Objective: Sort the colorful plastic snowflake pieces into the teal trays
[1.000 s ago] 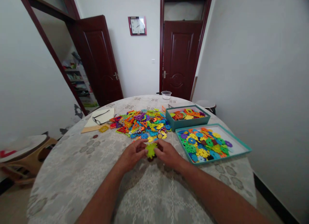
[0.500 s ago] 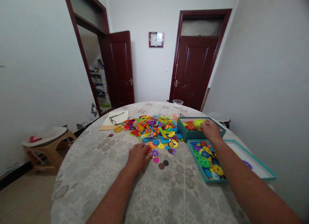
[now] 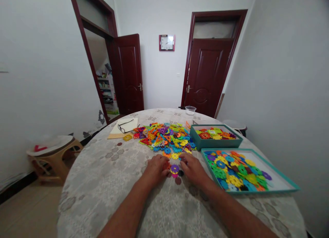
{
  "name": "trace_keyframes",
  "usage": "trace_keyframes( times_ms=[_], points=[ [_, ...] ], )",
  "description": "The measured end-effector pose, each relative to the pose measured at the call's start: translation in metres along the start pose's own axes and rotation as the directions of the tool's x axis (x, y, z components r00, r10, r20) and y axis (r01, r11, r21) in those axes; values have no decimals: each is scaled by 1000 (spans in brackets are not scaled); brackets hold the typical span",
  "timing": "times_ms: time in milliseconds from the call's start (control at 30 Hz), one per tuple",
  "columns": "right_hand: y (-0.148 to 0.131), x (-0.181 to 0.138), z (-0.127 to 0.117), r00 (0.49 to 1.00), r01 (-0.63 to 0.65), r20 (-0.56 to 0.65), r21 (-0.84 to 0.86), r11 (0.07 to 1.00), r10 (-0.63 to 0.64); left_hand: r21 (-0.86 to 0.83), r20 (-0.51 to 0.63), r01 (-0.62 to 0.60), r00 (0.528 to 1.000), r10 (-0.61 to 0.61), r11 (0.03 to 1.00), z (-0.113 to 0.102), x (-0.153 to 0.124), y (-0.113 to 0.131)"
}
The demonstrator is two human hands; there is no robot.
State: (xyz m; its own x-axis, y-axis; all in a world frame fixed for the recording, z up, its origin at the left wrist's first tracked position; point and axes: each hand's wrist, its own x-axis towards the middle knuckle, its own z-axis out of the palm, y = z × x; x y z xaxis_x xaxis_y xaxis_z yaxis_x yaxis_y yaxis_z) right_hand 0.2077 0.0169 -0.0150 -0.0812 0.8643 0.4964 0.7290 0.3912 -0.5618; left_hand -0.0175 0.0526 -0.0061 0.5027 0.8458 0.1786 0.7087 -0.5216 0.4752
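Note:
My left hand (image 3: 155, 170) rests on the tablecloth, its fingers and thumb curled around an orange-red toothed plastic disc (image 3: 167, 165). My right hand (image 3: 193, 171) is low over the table opposite, thumb and fingertips apart, and I see nothing held in it. Between the hands lie a purple disc (image 3: 174, 168) with yellow beneath it, a pink disc (image 3: 175, 175) and a brown disc (image 3: 178, 180). A dark disc (image 3: 181, 173) sits by my right thumb. Just beyond is a large pile of colourful interlocking discs (image 3: 164, 137).
At the right, a green box (image 3: 218, 143) holds orange and yellow discs; its shallow lid (image 3: 280, 178) holds many more. Glasses (image 3: 122, 129) lie on a notepad (image 3: 131, 123) at the left. A clear plastic bowl (image 3: 190, 110) stands at the far edge.
My right hand has left the green box, where it touched a yellow-green disc, and come back beside my left hand. The left hand stays by the orange-red disc.

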Motion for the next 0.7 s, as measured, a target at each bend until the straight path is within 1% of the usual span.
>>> trace_keyframes(
  times_ms=[100, 200, 267, 400, 500, 567, 600, 667, 700],
  points=[
    [2, -10, 11, 999, -40, 8, 6, 999, 40, -150, -47, -37, 998, 30, 988, 5, 1, -1],
    [6, -12, 10, 994, -110, 22, 44, 993, 109, -240, -87, -7, 996, -14, 971, 4, 4, -3],
    [6, -12, 7, 991, -133, 28, 68, 989, 131, -304, -94, 22, 994, -53, 953, 2, 5, -2],
    [-4, -16, 6, 995, -98, 43, 125, 987, 93, -413, -82, 44, 993, -86, 910, -1, 4, 9],
    [-14, -19, 9, 994, -49, 108, 212, 976, 27, -480, -76, 6, 996, -49, 877, -2, 3, 19],
    [-19, -20, 11, 992, -39, 124, 269, 962, 5, -499, -91, -20, 995, -30, 866, -5, 3, 22],
    [-21, -20, 11, 992, -61, 127, 295, 954, 25, -490, -119, -15, 992, -50, 871, -8, 3, 20],
    [-21, -20, 9, 985, -149, 136, 325, 934, 110, -424, -210, 40, 968, -141, 905, -18, 3, 12],
    [-20, -19, 7, 977, -197, 141, 322, 926, 159, -370, -257, 92, 946, -197, 924, -24, 3, 6]
  ],
)
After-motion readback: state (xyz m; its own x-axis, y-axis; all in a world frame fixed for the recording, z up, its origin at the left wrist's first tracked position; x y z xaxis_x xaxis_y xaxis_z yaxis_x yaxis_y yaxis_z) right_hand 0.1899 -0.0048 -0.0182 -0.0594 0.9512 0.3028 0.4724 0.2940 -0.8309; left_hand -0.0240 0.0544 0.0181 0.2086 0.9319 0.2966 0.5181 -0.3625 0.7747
